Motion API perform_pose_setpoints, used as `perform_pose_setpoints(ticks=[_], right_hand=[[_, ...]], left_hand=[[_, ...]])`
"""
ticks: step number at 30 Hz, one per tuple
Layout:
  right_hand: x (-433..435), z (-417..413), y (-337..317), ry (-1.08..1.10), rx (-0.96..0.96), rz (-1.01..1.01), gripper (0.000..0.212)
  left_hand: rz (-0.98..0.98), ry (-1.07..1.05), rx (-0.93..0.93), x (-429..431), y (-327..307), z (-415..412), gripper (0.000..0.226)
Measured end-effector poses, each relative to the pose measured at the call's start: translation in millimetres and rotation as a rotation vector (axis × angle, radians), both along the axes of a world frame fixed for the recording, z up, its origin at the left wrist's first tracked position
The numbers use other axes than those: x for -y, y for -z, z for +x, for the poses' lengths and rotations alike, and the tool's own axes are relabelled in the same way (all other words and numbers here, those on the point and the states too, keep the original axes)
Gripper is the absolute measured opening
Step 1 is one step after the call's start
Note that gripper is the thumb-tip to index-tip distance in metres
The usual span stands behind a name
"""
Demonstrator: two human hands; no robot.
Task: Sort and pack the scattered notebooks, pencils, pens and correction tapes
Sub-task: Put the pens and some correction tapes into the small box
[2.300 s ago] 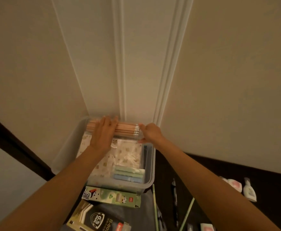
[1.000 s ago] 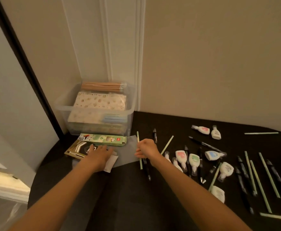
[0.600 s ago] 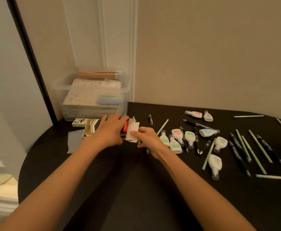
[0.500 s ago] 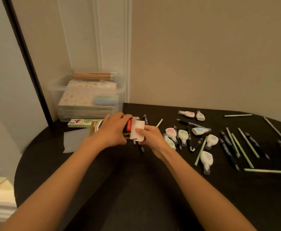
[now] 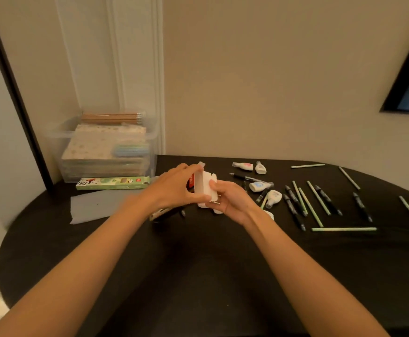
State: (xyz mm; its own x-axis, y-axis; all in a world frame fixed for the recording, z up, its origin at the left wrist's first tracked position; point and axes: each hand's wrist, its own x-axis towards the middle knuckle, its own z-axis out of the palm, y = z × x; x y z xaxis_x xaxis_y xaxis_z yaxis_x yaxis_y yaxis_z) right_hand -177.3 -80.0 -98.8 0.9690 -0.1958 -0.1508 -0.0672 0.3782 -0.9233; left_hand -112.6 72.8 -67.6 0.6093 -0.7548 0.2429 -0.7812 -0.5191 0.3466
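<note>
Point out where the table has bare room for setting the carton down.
Bare: the near table, between the forearms, this side of the carton. Crowded: right of the right hand, pens, pencils, correction tapes; far left, bin, green box, grey sheet.

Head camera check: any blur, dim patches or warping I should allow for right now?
Head view: warm, dim light, no glare; the black pens nearly vanish against the black table. Head view: the left hand, right hand and the white box they hold look slightly motion-smeared. Head view: wide-angle warping tilts the dark frame at the left edge.
</note>
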Motion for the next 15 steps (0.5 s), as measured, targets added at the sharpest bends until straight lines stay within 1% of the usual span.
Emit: perform_pose_setpoints(ticks=[4, 7, 10, 12, 13, 14, 15], right_hand=[[-1.0, 6.2, -5.1, -0.088, 0.033, -0.004, 0.028], [-4.3, 11.2, -3.5, -0.16, 0.061, 0.011, 0.02], [-5.6, 20.7, -0.5, -0.179, 0.075, 0.037, 0.017], [-3.7, 26.9, 1.7, -0.154, 0.052, 0.028, 0.019], [-2.6, 29.3, 2.6, -0.117, 0.024, 0.003, 0.024], [-1.7, 32.3, 4.8, -0.062, -0.014, -0.06, 0.03], [-1.7, 34.7, 7.9, 0.0, -0.061, -0.171, 0.034]], left_hand=[[-0.062, 0.007, 0.002, -4.5, -5.1, 5.9, 0.091], [-0.064, -0.023, 0.013, -5.5, -4.8, 9.4, 0.088], [-0.047, -0.086, 0.029, -4.2, -2.9, 12.9, 0.08], [-0.023, -0.182, 0.088, -2.3, -1.3, 16.4, 0.08], [-0.027, -0.238, 0.121, -1.8, -0.9, 18.5, 0.08], [-0.041, -0.296, 0.15, -2.0, -0.2, 21.1, 0.079], [-0.063, -0.35, 0.169, -2.8, 0.3, 23.3, 0.078]])
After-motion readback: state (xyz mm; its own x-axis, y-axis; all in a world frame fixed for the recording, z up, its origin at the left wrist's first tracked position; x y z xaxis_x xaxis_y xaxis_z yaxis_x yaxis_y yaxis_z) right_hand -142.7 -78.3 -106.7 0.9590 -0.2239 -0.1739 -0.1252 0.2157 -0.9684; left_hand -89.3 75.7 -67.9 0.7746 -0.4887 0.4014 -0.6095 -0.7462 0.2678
